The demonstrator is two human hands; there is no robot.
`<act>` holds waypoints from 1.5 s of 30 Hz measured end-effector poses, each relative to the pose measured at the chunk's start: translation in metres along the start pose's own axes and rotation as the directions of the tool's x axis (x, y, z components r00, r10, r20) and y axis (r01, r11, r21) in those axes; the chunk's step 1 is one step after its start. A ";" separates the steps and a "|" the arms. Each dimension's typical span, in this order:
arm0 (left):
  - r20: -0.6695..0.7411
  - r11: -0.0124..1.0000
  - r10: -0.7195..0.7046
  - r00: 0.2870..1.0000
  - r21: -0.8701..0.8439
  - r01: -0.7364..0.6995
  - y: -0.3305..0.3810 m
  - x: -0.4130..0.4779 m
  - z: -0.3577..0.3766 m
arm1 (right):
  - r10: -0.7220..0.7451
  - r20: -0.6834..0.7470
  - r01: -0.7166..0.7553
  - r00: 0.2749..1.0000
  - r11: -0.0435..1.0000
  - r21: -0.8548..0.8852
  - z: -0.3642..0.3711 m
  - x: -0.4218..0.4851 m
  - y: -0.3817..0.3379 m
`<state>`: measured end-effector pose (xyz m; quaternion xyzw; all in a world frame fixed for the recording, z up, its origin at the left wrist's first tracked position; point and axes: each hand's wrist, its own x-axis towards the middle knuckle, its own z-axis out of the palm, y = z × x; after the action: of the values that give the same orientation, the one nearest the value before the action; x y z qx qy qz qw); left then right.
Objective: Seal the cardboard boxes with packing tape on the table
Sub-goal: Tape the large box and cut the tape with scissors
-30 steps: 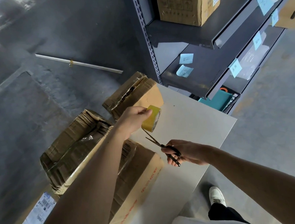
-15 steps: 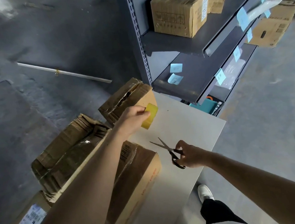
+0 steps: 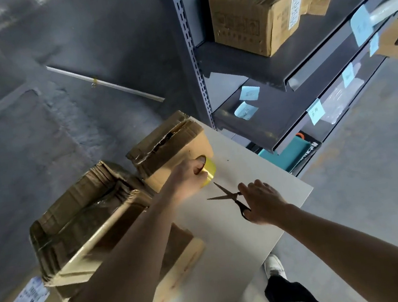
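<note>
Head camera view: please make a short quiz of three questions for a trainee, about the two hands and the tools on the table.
1. True or false: the blades of the scissors are closed together.
2. What does the left hand hold? A) a yellow tape roll B) a marker pen C) a knife
3. Fill in: the ____ hand touches the handles of the scissors, which lie on the white table.

Key
1. False: the blades stand apart.
2. A
3. right hand
</note>
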<state>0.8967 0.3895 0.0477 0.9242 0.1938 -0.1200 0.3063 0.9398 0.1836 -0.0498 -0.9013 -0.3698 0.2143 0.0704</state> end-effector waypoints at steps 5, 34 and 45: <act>-0.042 0.993 -0.060 0.997 0.102 0.064 -0.002 0.009 0.017 | -0.011 0.018 0.011 1.000 1.000 -0.014 0.000 0.017 0.021; 0.071 0.882 -0.382 0.921 0.327 0.340 -0.023 0.037 0.060 | -0.053 -0.072 0.051 0.996 0.998 -0.027 0.001 0.023 0.044; 0.108 0.891 -0.326 0.939 0.368 0.267 -0.027 0.037 0.059 | -0.063 -0.165 0.065 0.984 0.998 0.006 0.000 0.023 0.037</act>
<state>0.9121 0.3842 -0.0249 0.9097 0.2823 -0.2747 0.1314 0.9781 0.1728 -0.0684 -0.9031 -0.3905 0.1388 0.1124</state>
